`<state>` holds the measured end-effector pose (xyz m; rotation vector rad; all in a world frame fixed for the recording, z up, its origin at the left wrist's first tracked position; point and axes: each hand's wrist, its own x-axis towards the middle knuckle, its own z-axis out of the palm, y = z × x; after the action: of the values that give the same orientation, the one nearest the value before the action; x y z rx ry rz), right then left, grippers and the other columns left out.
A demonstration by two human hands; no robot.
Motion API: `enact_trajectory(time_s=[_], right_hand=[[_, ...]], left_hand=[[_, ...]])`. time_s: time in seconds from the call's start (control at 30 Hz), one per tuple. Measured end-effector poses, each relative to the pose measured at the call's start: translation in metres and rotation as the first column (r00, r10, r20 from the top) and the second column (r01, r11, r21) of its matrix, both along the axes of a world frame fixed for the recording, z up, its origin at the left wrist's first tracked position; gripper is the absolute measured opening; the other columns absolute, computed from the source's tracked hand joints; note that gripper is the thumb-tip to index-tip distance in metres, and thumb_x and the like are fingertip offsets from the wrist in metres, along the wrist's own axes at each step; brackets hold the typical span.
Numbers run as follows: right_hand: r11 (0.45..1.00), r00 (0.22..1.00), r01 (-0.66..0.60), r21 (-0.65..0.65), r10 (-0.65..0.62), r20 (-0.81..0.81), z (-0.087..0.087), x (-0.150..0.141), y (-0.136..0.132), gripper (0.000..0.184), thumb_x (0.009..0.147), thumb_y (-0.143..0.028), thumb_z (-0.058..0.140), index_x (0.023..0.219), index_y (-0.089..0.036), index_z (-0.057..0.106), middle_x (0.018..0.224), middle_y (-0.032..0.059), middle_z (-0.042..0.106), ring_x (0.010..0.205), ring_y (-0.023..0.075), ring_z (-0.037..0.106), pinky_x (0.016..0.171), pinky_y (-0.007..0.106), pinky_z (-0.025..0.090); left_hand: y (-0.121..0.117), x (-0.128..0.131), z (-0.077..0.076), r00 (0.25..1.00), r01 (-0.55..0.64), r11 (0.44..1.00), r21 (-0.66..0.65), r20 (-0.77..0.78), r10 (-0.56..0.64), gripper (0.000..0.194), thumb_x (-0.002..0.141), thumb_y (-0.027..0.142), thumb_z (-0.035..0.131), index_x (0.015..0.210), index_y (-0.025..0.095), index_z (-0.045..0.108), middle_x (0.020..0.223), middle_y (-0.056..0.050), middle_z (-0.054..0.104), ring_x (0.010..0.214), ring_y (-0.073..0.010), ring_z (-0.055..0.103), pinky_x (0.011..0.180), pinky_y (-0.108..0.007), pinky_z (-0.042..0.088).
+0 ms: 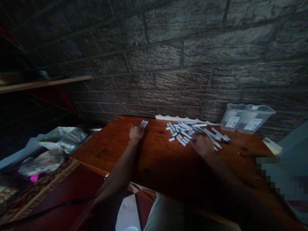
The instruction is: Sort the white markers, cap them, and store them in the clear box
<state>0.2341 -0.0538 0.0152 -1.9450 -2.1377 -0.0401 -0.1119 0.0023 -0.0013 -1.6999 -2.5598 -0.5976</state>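
Wooden table (154, 154): markers (143, 123) in left fingers (139, 127); pile (184, 131) at right fingers (195, 138).

Markers (184, 132) lie on the table (154, 163), left of the containers (246, 118).

1. Slim white markers with dark ends (144, 123) sit bunched side by side in the left hand (136, 132), angled toward the wall (158, 80).
2. A loose heap of white markers (184, 131), some showing green, red or purple ends, sprawls crisscross over the brown wooden surface (156, 160), the right hand (203, 143) at its near edge.
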Motion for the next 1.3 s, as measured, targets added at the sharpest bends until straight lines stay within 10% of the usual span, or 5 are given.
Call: enact_trajectory(time_s=[0.27, 0.37, 0.53, 0.7, 1.3], right_hand=[[0.990, 0.981, 0.026, 0.139, 0.002, -0.196, 0.009, 0.017, 0.002, 0.025, 0.085, -0.033, 0.056, 0.097, -0.022, 0.076, 0.095, 0.0107, 0.073, 0.088, 0.0251, 0.067, 0.075, 0.032, 0.049], [0.957, 0.922, 0.035, 0.288, 0.080, -0.378, 0.008, 0.023, 0.007, 0.027, 0.084, -0.034, 0.056, 0.095, -0.019, 0.075, 0.097, 0.0098, 0.074, 0.088, 0.0234, 0.067, 0.080, 0.032, 0.049], [0.916, 0.832, -0.051, 0.399, 0.260, -0.491, -0.001, 0.006, 0.003, 0.028, 0.086, -0.037, 0.055, 0.096, -0.019, 0.074, 0.097, 0.0090, 0.074, 0.089, 0.0230, 0.066, 0.084, 0.035, 0.049], [0.902, 0.794, -0.219, 0.372, 0.387, -0.469, -0.009, -0.022, -0.008, 0.022, 0.088, -0.032, 0.056, 0.097, -0.022, 0.074, 0.094, 0.0063, 0.074, 0.087, 0.0213, 0.066, 0.082, 0.032, 0.050], [0.897, 0.727, -0.174, 0.407, 0.396, -0.560, -0.007, -0.027, -0.013, 0.026, 0.089, -0.041, 0.058, 0.094, -0.023, 0.075, 0.088, 0.0028, 0.076, 0.075, 0.0181, 0.067, 0.074, 0.028, 0.050]], left_hand=[[-0.005, 0.003, 0.006, 1.000, -0.013, 0.987, 0.158, 0.002, 0.013, 0.047, 0.087, 0.039, 0.058, 0.122, 0.007, 0.059, 0.119, -0.025, 0.062, 0.117, -0.0383, 0.054, 0.093, -0.046, 0.046], [-0.010, 0.028, 0.010, 0.993, 0.102, 0.963, 0.248, 0.030, -0.113, 0.041, 0.093, 0.042, 0.050, 0.121, 0.014, 0.061, 0.120, -0.015, 0.065, 0.114, -0.0277, 0.058, 0.098, -0.036, 0.044], [-0.020, 0.091, 0.007, 0.548, 0.460, 0.733, 0.500, 0.490, -0.678, 0.040, 0.084, 0.046, 0.062, 0.109, 0.016, 0.070, 0.100, -0.009, 0.073, 0.086, -0.0194, 0.065, 0.078, -0.028, 0.047], [-0.025, 0.113, 0.006, 0.069, 0.468, 0.718, 0.516, 0.788, -0.611, 0.042, 0.076, 0.048, 0.072, 0.101, 0.014, 0.072, 0.084, -0.005, 0.071, 0.066, -0.0110, 0.056, 0.057, -0.021, 0.038], [-0.027, 0.117, 0.007, -0.211, 0.420, 0.767, 0.484, 0.875, -0.436, 0.031, 0.070, 0.036, 0.080, 0.084, 0.013, 0.065, 0.072, -0.001, 0.063, 0.065, -0.0087, 0.058, 0.058, -0.018, 0.043]])
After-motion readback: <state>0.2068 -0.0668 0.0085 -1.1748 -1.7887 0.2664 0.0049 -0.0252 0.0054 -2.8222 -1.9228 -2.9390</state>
